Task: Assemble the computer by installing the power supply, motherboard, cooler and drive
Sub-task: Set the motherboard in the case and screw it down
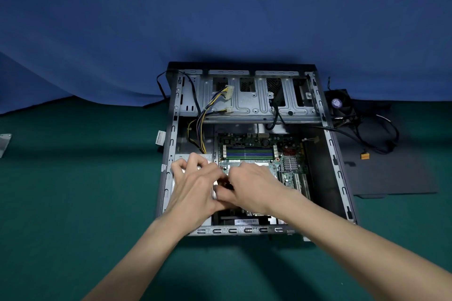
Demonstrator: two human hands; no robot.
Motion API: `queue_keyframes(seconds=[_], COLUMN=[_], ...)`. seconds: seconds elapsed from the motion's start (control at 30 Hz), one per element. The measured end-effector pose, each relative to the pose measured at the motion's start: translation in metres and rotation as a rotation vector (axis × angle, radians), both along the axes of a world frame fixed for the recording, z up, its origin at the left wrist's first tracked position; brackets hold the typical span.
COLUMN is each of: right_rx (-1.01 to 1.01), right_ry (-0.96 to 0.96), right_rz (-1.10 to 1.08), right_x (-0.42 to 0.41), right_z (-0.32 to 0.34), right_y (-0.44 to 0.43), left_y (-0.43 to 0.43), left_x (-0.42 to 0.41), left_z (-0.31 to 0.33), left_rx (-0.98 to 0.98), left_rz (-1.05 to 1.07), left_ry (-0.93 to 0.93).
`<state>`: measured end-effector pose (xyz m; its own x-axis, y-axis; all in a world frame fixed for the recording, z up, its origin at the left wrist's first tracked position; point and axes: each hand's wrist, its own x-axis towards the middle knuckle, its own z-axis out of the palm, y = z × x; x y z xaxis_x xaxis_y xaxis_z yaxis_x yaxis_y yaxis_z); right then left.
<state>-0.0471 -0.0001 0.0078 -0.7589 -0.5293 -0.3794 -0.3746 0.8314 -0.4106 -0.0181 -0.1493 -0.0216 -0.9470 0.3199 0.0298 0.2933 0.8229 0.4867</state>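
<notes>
**Fingers (193, 159) curled on the power supply (180, 156)**

Left hand (195, 185) bends its fingers over the silver, boxy power supply in the near-left corner of the case (338, 173). Right hand (253, 184) lies just beside it, over the green motherboard (249, 151). Its fingertips are hidden, so I cannot tell its grip. The grey sheet-metal case lies open on the green worktop (73, 190). A round black cooler (338, 103) sits outside, to the right.

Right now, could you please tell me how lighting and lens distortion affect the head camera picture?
Head view: light is dim and uneven, with a shadow band across the green table left of the computer case. Head view: the wide lens bows the case's edges and the blue backdrop's hem. Head view: no harsh glare; the motherboard reads clearly.
</notes>
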Motion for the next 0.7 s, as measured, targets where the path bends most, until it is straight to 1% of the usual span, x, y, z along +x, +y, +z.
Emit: queue_keyframes(seconds=[0.07, 0.23, 0.37, 0.43, 0.53, 0.6, 0.63, 0.7], right_rx=[0.024, -0.067, -0.016, -0.002, -0.063, -0.062, -0.047, -0.032], right_ry=[0.010, -0.031, -0.022, -0.033, -0.075, -0.084, -0.084, -0.073], right_rz=[-0.008, 0.041, -0.013, -0.011, -0.002, -0.003, -0.015, -0.055], right_x=[-0.002, -0.003, -0.003, -0.002, -0.001, -0.002, -0.003, -0.004], right_z=[0.000, 0.003, 0.003, 0.004, 0.005, 0.004, 0.004, 0.003], right_y=[0.002, 0.001, 0.000, 0.003, 0.005, 0.002, 0.001, 0.002], left_y=[-0.001, -0.005, -0.002, -0.001, -0.005, -0.005, -0.005, -0.008], left_x=[-0.001, 0.001, 0.001, 0.001, 0.000, -0.002, -0.004, -0.008], left_z=[0.000, -0.001, 0.000, -0.003, -0.006, -0.002, 0.002, 0.010], left_rx=[0.041, 0.066, -0.076, -0.115, -0.088, -0.085, -0.058, 0.088], left_rz=[0.011, 0.002, -0.043, -0.052, -0.077, -0.091, -0.077, -0.015], left_ry=[-0.045, -0.068, -0.041, -0.019, -0.034, -0.076, -0.100, -0.198])
